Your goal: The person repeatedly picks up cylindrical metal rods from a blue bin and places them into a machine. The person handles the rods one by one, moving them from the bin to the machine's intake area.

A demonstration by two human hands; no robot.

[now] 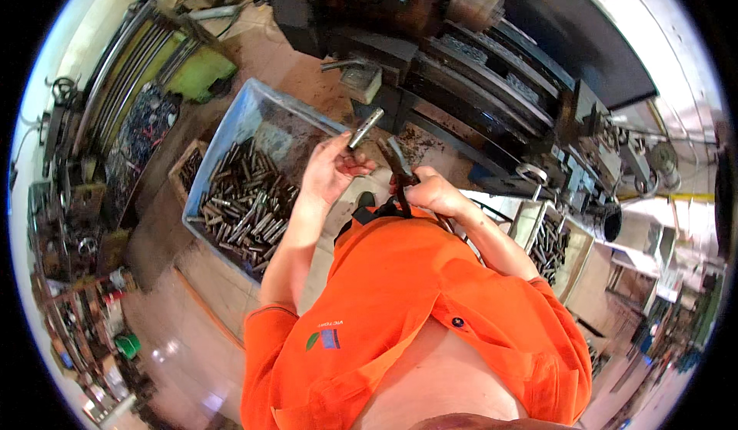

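My left hand (333, 170) is closed on a short, shiny metal rod (366, 128), which points up and to the right away from the fingertips. To its right, my right hand (435, 193) grips a dark, narrow tool (401, 170) with an angled upper end; its exact kind cannot be made out. The rod and the tool's upper end are close together but apart. Below and left of my left hand, a large blue bin (201, 191) holds many loose metal rods (250, 207) like the one in my hand.
A dark lathe (477, 84) stands ahead and to the right, with a round chuck (475, 1). A tray of metal rods (547, 247) is beside my right arm. Long bars lie on a rack (123, 76) at far left, near a green container (201, 72). Metal shavings litter the floor.
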